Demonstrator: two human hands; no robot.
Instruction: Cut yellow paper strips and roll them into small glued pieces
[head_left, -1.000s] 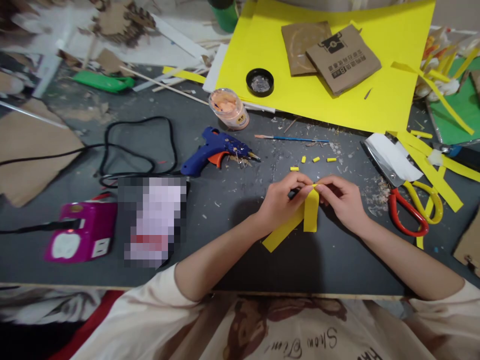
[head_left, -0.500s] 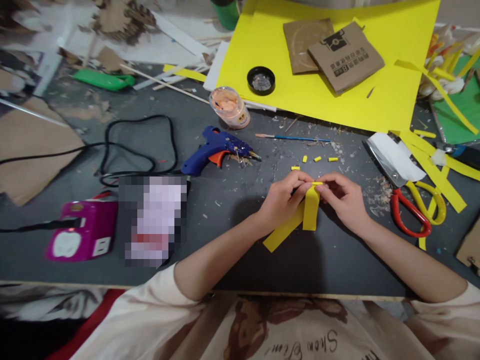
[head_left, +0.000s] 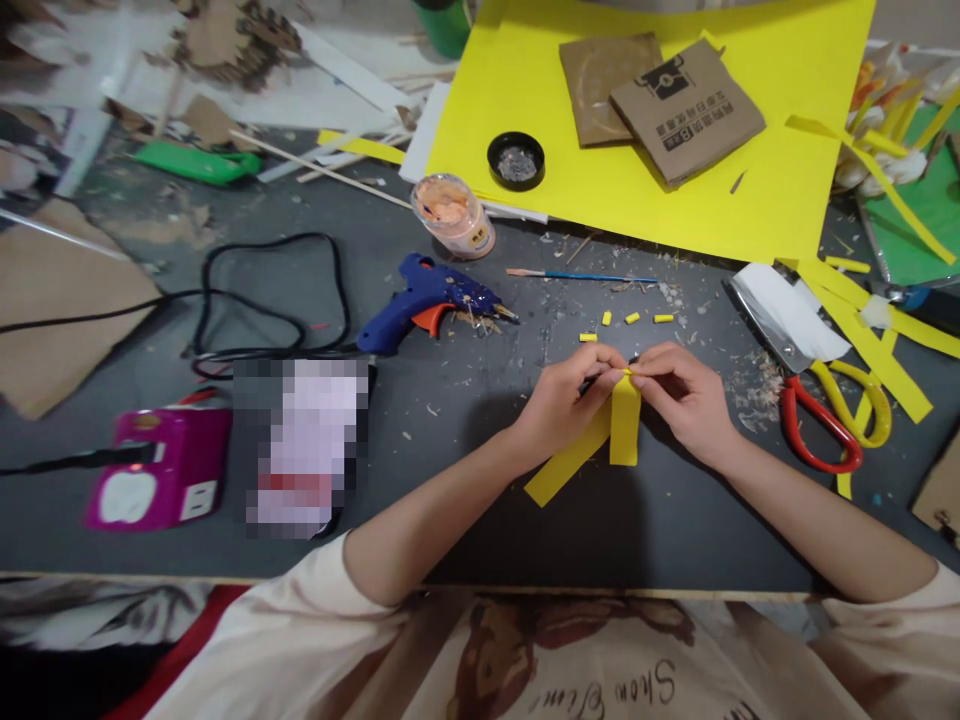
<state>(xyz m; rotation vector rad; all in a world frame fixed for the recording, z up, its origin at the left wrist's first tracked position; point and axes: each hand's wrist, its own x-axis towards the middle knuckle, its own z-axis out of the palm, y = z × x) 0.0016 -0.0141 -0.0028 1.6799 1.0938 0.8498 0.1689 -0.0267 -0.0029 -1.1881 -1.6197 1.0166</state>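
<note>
My left hand (head_left: pixel 568 402) and my right hand (head_left: pixel 684 402) meet fingertip to fingertip over the dark table. Both pinch the top end of a yellow paper strip (head_left: pixel 625 425), which hangs down toward me. A second yellow length (head_left: pixel 568 465) slants out from under my left hand; whether it is the same strip I cannot tell. The pinched end is mostly hidden by my fingers. Just beyond my hands lie several small yellow paper rolls (head_left: pixel 632 318). To the right of my right hand rest scissors (head_left: pixel 821 420) with red and yellow handles.
A blue glue gun (head_left: pixel 431 300), an open jar (head_left: pixel 454 218) and a thin paintbrush (head_left: pixel 581 276) lie ahead. Behind them spreads a yellow sheet (head_left: pixel 739 225) bearing cardboard pieces (head_left: pixel 686 115) and a black lid (head_left: pixel 516 160). A purple box (head_left: pixel 161 465) and a blurred-out phone-like object (head_left: pixel 311 440) sit left.
Both hands stay nearly in place, still pinching. The strip's top edge, a flat yellow bar before, is now more covered by my fingertips. The whole view has shifted slightly.
</note>
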